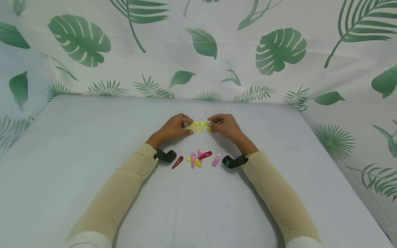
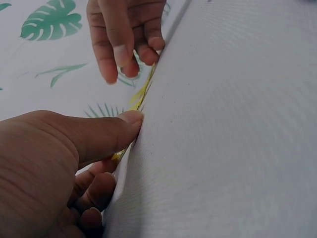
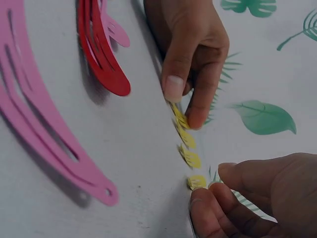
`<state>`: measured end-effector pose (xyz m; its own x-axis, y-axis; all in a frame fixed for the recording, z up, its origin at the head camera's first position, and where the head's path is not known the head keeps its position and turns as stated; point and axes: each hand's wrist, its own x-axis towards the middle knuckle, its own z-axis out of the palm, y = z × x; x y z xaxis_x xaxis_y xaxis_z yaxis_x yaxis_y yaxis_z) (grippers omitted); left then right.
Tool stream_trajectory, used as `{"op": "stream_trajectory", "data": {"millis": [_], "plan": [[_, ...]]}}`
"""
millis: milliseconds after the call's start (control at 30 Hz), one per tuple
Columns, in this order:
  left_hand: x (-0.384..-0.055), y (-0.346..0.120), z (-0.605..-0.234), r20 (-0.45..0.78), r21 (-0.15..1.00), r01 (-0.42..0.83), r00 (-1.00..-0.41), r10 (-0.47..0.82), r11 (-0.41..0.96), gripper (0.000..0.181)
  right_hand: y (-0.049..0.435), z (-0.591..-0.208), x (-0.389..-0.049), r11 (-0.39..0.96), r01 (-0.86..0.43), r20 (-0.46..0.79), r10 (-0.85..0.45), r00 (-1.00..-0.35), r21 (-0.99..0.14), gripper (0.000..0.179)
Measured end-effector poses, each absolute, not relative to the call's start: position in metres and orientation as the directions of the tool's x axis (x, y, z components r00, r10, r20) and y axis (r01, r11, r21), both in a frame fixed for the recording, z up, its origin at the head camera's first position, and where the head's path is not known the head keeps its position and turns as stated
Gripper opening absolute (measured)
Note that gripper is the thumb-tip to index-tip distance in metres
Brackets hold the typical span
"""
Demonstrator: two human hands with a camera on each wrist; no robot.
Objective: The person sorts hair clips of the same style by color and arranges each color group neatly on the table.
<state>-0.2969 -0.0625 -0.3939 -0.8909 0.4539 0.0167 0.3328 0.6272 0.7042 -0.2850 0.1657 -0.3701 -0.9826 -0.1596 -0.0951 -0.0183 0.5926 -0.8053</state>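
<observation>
Several yellow snap hair clips lie side by side in a row between the two hands. At the row's left end my left hand pinches the outermost yellow hair clip lengthwise between thumb and forefinger, against the table. My right hand is at the other end, a fingertip touching the rightmost yellow hair clip. Its thumb stands apart from that clip in the right wrist view. Only slivers of yellow show in the left wrist view, where the left thumb hides most of the row.
Nearer the body lie loose clips: a red one at left, a pink one at right, and an overlapping pile with a yellow clip and another red clip. A leaf-printed cloth hangs behind the pale table.
</observation>
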Motion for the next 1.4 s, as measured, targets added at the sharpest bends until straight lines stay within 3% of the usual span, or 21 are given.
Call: {"op": "stream_trajectory", "data": {"millis": [300, 600, 1167, 1400], "plan": [[-0.298, -0.063, -0.394, 0.009, 0.715, 0.319, -0.894, 0.448, 0.622, 0.051, 0.161, -0.364, -0.271, 0.594, -0.111, -0.045, -0.242, -0.969, -0.797, 0.023], [-0.296, -0.063, -0.391, 0.007, 0.715, 0.314, -0.896, 0.443, 0.625, 0.051, 0.156, -0.363, -0.259, 0.559, -0.063, -0.129, -0.297, -0.946, -0.827, 0.023], [-0.294, -0.063, -0.391, 0.033, 0.715, 0.348, -0.884, 0.467, 0.607, 0.049, 0.143, -0.362, -0.234, 0.449, -0.153, -0.106, -0.501, -0.859, -0.881, 0.023], [-0.294, -0.062, -0.39, 0.015, 0.704, 0.326, -0.895, 0.446, 0.631, 0.05, 0.137, -0.361, -0.228, 0.486, -0.126, -0.179, -0.532, -0.828, -0.865, 0.023]]}}
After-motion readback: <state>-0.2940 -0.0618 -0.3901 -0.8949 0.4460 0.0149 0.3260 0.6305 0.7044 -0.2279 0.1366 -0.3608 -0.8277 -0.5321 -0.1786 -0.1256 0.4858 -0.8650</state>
